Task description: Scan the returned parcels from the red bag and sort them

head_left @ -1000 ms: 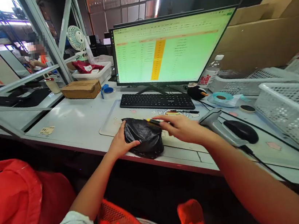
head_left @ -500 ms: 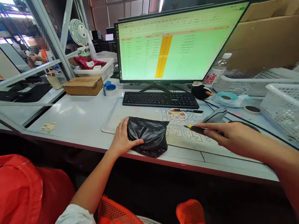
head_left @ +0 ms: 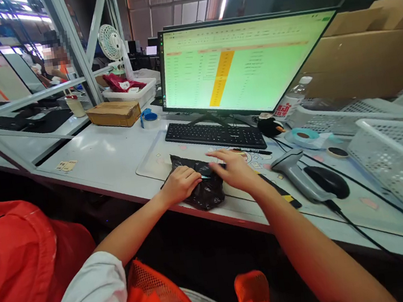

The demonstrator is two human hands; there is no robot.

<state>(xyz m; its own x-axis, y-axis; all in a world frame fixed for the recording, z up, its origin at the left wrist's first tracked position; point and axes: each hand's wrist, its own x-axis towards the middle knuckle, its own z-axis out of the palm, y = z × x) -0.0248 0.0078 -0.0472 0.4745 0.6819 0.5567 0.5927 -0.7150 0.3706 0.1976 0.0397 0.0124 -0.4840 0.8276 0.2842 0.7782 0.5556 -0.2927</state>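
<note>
Since the earlier frame, a black-and-yellow tool, apparently a utility knife (head_left: 281, 191), has been moved from the right hand (head_left: 235, 169) to the desk mat (head_left: 149, 166), right of centre in the frame; the right hand has been brought over to the black plastic bag (head_left: 209, 197), and the left hand (head_left: 181, 184) has been shifted from the bag's left edge onto its upper face. Bag noted at the centre of the frame, lying crumpled near the front edge of the desk (head_left: 104, 176), probably placed there to be within easy reach of both arms. Left fingers seen drawn together and bent over the film, the thumb hidden; whether the film is pinched cannot be told. By this hand the bag is presumably being steadied. A small pale-blue patch is shown between the hands, possibly contents seen through a gap. Right fingers held apart, thumb separate from forefinger, above the bag's right part; contact is not made out. Knife found lying slantwise just beside the right forearm, presumably put down so that both hands could be left free. Barcode scanner (head_left: 297, 175) noted farther right, against the mouse (head_left: 326, 181); keyboard (head_left: 214, 135) and marker pen (head_left: 253, 151) lie above the bag in the frame.
</note>
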